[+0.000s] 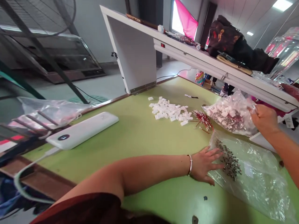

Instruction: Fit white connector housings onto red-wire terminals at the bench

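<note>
A white power bank [86, 130] with a pale cable [16, 180] lies on the green worktop [140, 141]; beyond, a white worktop [133, 59] bears a dark bundle [230, 37], near a clear jar [286, 53].

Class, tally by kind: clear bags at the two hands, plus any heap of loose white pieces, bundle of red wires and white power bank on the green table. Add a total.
Clear bags: 2
White-piece heap: 1
Red wire bundle: 1
White power bank: 1
Total: 5
</note>
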`<state>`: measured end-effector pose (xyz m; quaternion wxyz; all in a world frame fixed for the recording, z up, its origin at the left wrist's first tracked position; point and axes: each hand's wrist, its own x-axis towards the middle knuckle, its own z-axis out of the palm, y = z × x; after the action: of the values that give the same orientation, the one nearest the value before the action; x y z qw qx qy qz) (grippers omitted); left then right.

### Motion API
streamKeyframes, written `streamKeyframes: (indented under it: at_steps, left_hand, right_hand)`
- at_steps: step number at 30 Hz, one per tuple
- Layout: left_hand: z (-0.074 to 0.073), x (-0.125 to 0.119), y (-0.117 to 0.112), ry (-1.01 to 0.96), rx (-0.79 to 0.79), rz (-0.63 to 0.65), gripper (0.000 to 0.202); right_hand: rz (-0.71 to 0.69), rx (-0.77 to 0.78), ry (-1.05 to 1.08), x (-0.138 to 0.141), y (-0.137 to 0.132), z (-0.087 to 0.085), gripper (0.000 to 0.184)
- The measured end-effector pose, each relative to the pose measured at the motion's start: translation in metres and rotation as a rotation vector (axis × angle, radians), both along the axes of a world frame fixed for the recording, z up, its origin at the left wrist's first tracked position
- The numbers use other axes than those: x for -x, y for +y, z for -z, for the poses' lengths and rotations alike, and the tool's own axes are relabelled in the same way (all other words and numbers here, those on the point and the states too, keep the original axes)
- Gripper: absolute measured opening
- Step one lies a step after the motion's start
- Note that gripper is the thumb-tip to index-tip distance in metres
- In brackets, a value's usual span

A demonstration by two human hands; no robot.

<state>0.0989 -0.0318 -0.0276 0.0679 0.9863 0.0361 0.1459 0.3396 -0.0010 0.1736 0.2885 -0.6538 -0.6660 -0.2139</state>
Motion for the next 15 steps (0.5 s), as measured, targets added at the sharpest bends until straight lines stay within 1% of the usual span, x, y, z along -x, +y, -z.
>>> streamKeyframes:
  at_steps: [2, 5, 8, 11, 13, 15]
  left_hand:
    - [0.004, 0.003, -0.002, 0.037, 0.068, -0.014, 0.068]
    - [0.004, 0.003, -0.001, 0.062, 0.131, -0.030, 0.061]
    - [0.005, 0.003, -0.002, 0.085, 0.164, -0.005, 0.058]
    - [0.006, 0.007, -0.006, 0.103, 0.181, 0.050, 0.059]
    - [0.006, 0.010, -0.008, 0.108, 0.189, 0.068, 0.059]
    - [0.005, 0.012, -0.009, 0.120, 0.194, 0.069, 0.058]
  right_hand:
    - [0.000, 0.018, 0.018, 0.002, -0.016, 0.002, 0.036]
    - [0.056, -0.018, 0.110, 0.001, -0.035, 0.001, 0.039]
    - [0.141, -0.092, 0.170, -0.001, -0.048, -0.009, 0.038]
    - [0.205, -0.186, 0.299, -0.004, -0.061, -0.022, 0.035]
    - [0.220, -0.267, 0.391, -0.007, -0.070, -0.030, 0.032]
    - [0.204, -0.351, 0.426, -0.012, -0.079, -0.038, 0.026]
